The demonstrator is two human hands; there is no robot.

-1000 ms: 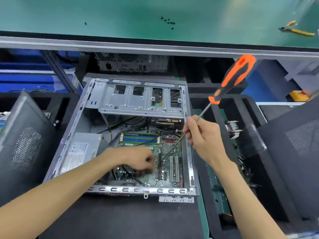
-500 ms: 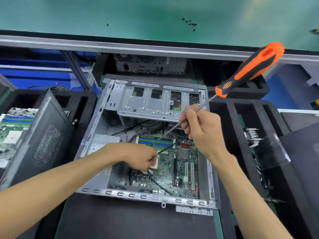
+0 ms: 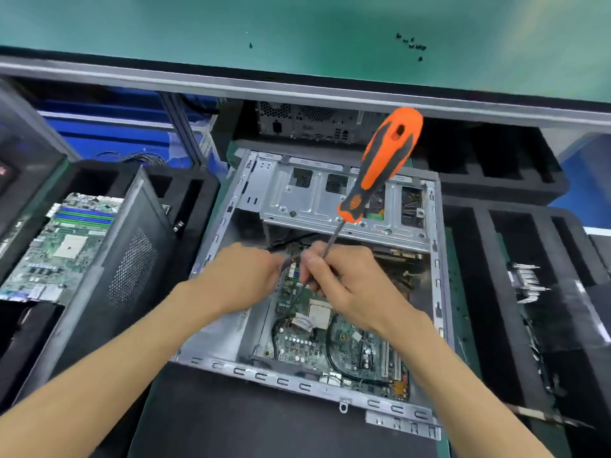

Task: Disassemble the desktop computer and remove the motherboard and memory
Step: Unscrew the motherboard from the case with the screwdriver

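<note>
Open computer case (image 3: 211, 256), motherboard (image 3: 317, 345) inside. Right hand (image 3: 347, 279) grips screwdriver (image 3: 380, 166) by its shaft. Left hand (image 3: 244, 276), fingers curled at far-left cables (image 3: 287, 259); grasp indeterminate.

place: electronics teardown workshop | cues: green bench mat (image 3: 198, 31), foam trays (image 3: 515, 246), spare motherboard (image 3: 59, 246), opened computer case (image 3: 436, 259)

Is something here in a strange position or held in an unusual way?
Yes. The right hand pinches the orange-and-black screwdriver by its bare metal shaft, so the handle sticks up unheld above the open grey computer case. Small black screws lie scattered loose on the green bench.
</note>
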